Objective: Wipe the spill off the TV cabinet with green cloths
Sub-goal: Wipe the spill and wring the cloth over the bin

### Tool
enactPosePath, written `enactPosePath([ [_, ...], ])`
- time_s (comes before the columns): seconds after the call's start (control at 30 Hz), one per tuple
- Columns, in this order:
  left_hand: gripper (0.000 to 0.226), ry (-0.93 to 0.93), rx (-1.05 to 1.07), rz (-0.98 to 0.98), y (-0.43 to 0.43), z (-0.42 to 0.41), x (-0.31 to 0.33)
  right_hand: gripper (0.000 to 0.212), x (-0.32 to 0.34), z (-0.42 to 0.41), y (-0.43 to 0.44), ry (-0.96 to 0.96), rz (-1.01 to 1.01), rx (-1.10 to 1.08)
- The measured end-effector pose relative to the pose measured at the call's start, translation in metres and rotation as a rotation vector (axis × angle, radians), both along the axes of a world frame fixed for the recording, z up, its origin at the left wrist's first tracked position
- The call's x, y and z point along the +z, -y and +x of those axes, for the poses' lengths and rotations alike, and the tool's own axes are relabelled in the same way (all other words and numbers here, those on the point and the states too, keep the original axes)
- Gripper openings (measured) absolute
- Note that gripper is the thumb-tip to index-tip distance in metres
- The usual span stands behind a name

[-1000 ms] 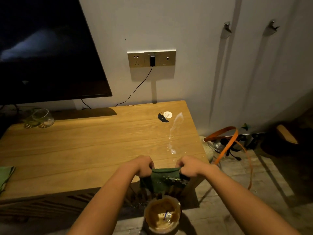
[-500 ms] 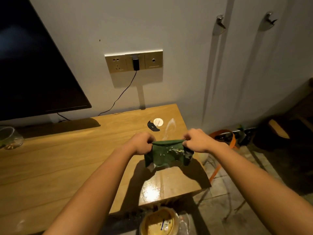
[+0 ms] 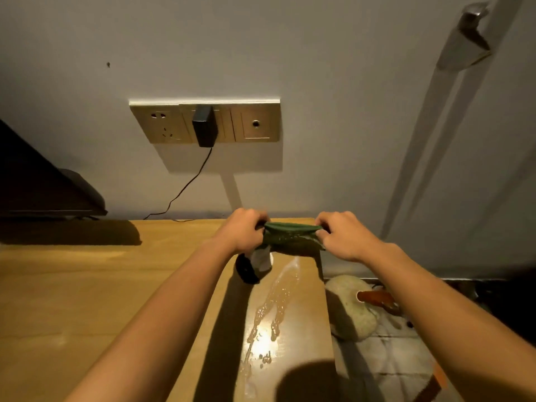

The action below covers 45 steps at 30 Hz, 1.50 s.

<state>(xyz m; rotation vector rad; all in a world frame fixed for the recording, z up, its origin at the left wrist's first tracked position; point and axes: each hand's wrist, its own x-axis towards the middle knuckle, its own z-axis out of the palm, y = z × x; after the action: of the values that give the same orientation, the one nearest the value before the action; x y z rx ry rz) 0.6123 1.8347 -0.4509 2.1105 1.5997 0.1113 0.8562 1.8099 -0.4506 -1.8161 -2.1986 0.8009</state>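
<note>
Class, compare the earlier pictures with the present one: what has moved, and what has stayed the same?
The left hand and right hand carried the green cloth forward, from above the floor bowl to over the far end of the spill on the TV cabinet. Both still grip it; the spill remains unwiped.

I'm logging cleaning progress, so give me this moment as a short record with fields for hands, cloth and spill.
left hand: grips the cloth's left end
right hand: grips its right end
cloth: green cloth, stretched between both hands over the far right corner
spill: glossy wet streak along the right edge of the TV cabinet, not yet wiped
nearby: black charger plugged into the wall socket
</note>
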Motion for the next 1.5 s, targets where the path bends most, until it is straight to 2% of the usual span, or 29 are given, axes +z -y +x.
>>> enactPosePath([
  [0.13, 0.026, 0.001, 0.045, -0.009, -0.017, 0.014, -0.044, 0.006, -0.056, 0.002, -0.019, -0.049, -0.039, -0.032],
  [0.23, 0.025, -0.001, 0.035, -0.087, -0.013, 0.023, -0.075, 0.004, -0.094, -0.001, -0.016, -0.066, -0.113, -0.028],
  [0.37, 0.033, 0.014, 0.044, -0.088, -0.013, 0.022, -0.097, 0.019, -0.119, -0.004, -0.005, -0.095, -0.123, -0.044],
  [0.47, 0.040, -0.015, -0.012, -0.054, -0.017, 0.018, -0.099, 0.024, -0.122, -0.004, 0.003, -0.122, -0.046, -0.041],
  [0.57, 0.041, 0.018, -0.006, -0.119, -0.012, 0.016, -0.103, 0.025, -0.124, -0.008, 0.019, -0.123, 0.001, -0.044],
  [0.8, 0.044, -0.052, -0.113, -0.167, 0.007, 0.005, -0.106, 0.026, -0.119, -0.033, 0.069, -0.111, 0.012, -0.068],
  [1.1, 0.053, -0.073, -0.304, -0.060, 0.056, -0.019, -0.115, 0.024, -0.119, -0.063, 0.128, -0.098, 0.042, -0.096],
  [1.5, 0.047, 0.020, -0.244, -0.078, 0.140, -0.079, -0.118, 0.029, -0.132, -0.081, 0.189, -0.063, -0.055, -0.157],
])
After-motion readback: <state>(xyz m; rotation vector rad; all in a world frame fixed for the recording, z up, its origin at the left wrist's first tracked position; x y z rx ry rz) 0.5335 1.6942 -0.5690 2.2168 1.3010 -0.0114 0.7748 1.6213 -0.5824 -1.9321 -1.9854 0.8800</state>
